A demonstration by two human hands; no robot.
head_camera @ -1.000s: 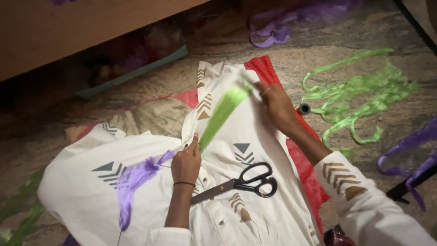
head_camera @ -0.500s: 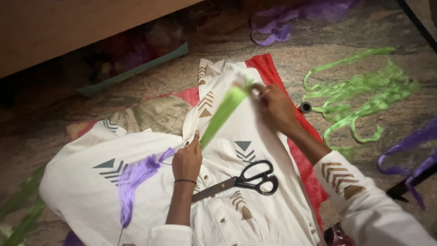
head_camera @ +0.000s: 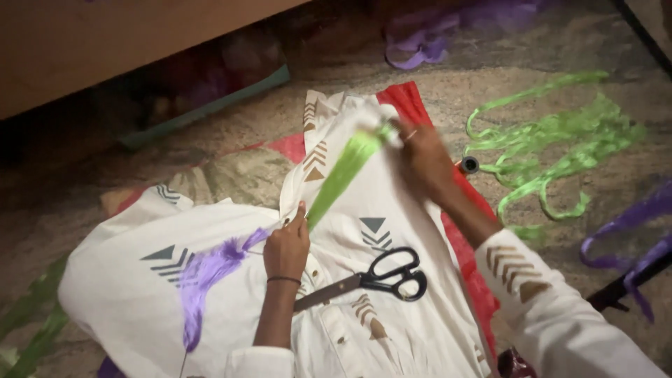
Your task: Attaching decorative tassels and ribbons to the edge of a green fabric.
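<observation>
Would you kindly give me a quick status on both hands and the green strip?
Left hand pinching green strip at near end. Right hand gripping far end, strip taut over white garment. Scissors lying on garment beside left wrist.

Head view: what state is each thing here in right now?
Green tuft: stretched taut between both hands.
Left hand: pinching the tuft's lower end.
Right hand: gripping its upper end, blurred.
Purple tuft: lying loose on white cloth.
Scissors: closed, lying flat.
Green strips: loose, tangled.
</observation>
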